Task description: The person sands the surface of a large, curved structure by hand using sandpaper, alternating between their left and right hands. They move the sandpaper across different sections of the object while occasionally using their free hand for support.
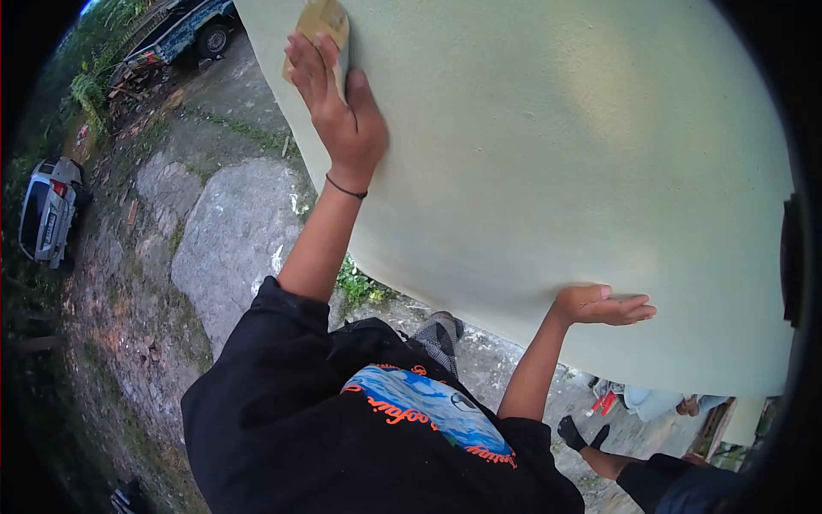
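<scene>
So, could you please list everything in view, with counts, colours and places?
Panel: one, pale green, upper middle to right.
Block: one, tan, at the panel's upper left edge.
Vehicle: one, blue and dark, top left.
Car: one, silver, far left.
Plants: several, green, mainly left.
Ground: one stretch, grey and brown, left and below panel.
Clutter: several, red, pale blue and others, lower right.
Dark item: one, black, right edge, unclear.
Other person: one, dark clothes, bottom right.
Shirt: one, black, printed, bottom middle.
Trouser leg: one, grey, above the shirt.
Wristband: one, black, left wrist.
Left hand: one, bare, on the block.
Right hand: one, bare, at panel.
</scene>
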Action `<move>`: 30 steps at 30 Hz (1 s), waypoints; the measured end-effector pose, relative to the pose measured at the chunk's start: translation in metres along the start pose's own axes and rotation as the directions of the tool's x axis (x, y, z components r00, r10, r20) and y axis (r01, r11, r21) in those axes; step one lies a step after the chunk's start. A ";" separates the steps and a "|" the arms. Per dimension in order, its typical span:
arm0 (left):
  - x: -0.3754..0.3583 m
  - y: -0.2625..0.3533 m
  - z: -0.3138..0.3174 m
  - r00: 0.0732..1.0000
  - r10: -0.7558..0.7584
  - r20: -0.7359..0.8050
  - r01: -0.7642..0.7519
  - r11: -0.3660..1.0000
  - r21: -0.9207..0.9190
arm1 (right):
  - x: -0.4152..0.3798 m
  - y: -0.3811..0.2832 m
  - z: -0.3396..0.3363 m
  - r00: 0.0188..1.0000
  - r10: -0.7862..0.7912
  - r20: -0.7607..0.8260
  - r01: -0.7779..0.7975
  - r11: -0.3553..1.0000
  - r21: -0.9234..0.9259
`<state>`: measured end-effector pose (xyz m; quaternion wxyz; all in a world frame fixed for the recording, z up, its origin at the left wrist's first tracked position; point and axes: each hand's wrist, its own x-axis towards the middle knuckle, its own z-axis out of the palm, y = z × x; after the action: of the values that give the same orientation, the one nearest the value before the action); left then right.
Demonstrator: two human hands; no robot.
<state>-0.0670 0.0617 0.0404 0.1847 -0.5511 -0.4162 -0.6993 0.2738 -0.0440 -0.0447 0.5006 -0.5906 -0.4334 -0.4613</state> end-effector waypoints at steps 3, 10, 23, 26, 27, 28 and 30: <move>-0.150 0.014 -0.010 0.956 -0.165 0.242 0.166 0.986 0.017 | -0.001 -0.001 0.000 1.000 0.002 -0.009 -0.002 1.000 0.021; -0.059 -0.003 -0.005 0.991 -0.064 0.115 0.067 0.997 -0.023 | -0.002 -0.002 -0.002 1.000 0.006 0.010 -0.006 1.000 0.020; -0.243 0.018 -0.035 0.825 -0.286 0.487 0.286 0.955 0.075 | -0.005 -0.001 0.000 0.999 0.034 0.018 -0.034 0.999 0.011; -0.189 0.005 -0.030 0.891 -0.230 0.392 0.247 0.969 0.006 | -0.003 -0.001 0.000 1.000 0.002 0.009 -0.002 1.000 0.002; -0.149 0.000 -0.018 0.941 -0.195 0.279 0.203 0.979 0.000 | -0.005 0.000 -0.003 1.000 0.002 0.021 -0.002 1.000 0.002; -0.101 0.002 -0.008 0.977 -0.152 0.149 0.160 0.986 -0.046 | -0.005 0.000 -0.002 1.000 0.013 0.025 -0.013 1.000 -0.001; -0.021 0.007 0.000 0.995 -0.079 0.056 0.082 0.995 -0.062 | -0.006 -0.002 0.000 0.999 0.025 0.028 -0.025 1.000 -0.008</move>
<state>-0.0557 0.0533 0.0235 0.1275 -0.5579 -0.4202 -0.7043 0.2708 -0.0445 -0.0503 0.4979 -0.6044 -0.4314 -0.4481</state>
